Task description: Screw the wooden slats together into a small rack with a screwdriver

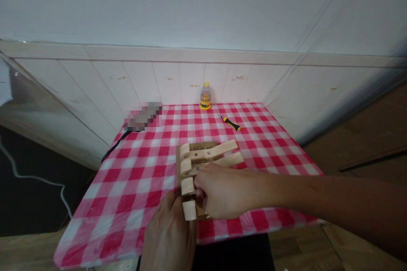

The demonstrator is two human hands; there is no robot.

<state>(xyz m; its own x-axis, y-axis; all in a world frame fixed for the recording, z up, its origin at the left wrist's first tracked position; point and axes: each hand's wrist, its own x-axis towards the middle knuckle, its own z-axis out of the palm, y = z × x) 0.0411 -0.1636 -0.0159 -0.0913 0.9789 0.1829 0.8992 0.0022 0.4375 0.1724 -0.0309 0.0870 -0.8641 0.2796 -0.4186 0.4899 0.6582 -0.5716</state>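
Observation:
Several pale wooden hooks with rounded or blocky ends lie in a row on a brown cardboard piece near the table's front edge. Small dark screws show in the two farther hooks, whose long flat arms slant to the right. My right hand reaches in from the right, its fingers curled closed around the third hook, hiding most of it. At the near left, my left hand is closed against the nearest hook and the cardboard edge; its fingertips are partly hidden.
A yellow and black screwdriver lies farther back on the red-and-white checked tablecloth. A clear and yellow bit container stands by the wall. At the back left lies a blurred-out object with a dark strap.

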